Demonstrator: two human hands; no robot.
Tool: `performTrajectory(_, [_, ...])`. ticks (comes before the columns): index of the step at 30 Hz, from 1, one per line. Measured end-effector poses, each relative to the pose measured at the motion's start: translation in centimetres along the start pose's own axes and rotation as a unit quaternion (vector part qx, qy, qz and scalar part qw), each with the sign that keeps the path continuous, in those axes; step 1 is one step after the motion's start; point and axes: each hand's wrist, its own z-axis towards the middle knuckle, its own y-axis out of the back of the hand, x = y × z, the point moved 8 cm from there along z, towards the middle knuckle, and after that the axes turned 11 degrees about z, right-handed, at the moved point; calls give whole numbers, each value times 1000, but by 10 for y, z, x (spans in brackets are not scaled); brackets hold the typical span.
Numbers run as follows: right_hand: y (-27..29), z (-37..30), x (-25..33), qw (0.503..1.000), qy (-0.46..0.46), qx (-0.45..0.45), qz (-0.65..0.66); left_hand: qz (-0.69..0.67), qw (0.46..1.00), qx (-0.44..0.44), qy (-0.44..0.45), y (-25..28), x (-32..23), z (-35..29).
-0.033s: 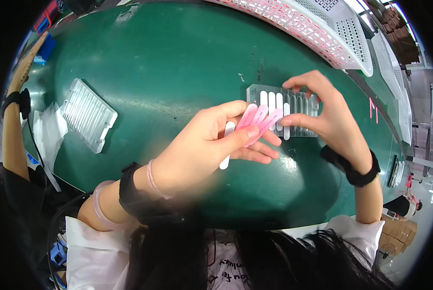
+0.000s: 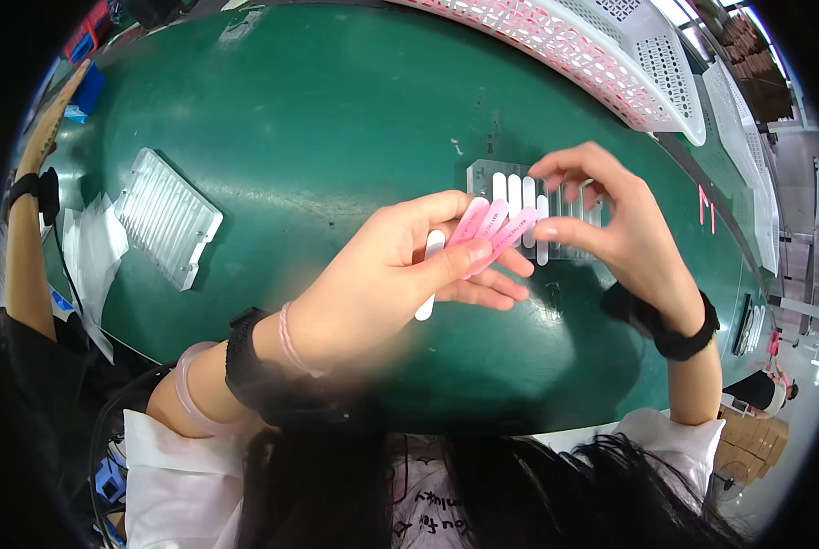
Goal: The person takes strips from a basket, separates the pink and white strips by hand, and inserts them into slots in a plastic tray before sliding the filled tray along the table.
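My left hand (image 2: 377, 265) is closed on a small fan of pink nail files (image 2: 493, 236), flat rounded strips with dark print, thumb on top. A white strip (image 2: 435, 242) passes behind that thumb; I cannot tell whether it is gripped or lies beneath. Ahead of the fan is a clear slotted tray (image 2: 479, 172), with several white nail files (image 2: 514, 190) standing side by side at its left part. Over the tray's right part, my right hand (image 2: 601, 197) is open, fingers curved and thumb apart. Its thumb tip is close to the end of the rightmost pink file.
Another clear slotted tray (image 2: 170, 220) lies on the green table (image 2: 318, 110) at left, beside clear plastic sheets (image 2: 89, 256). White perforated baskets (image 2: 601, 78) line the far right edge. Another person's arm (image 2: 30, 220) is at the far left.
My right hand has shifted slightly, with its fingers and thumb farther apart. The rightmost pink file's tip sits a little farther right. The left hand has barely moved.
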Motion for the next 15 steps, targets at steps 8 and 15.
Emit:
performTrajectory(8, [23, -13, 4, 965, 56, -136, 216, 10, 999, -30, 14, 5, -1, -2])
performTrajectory(15, [-9, -39, 17, 952, 205, -18, -228, -10, 999, -32, -4, 5, -2, -2])
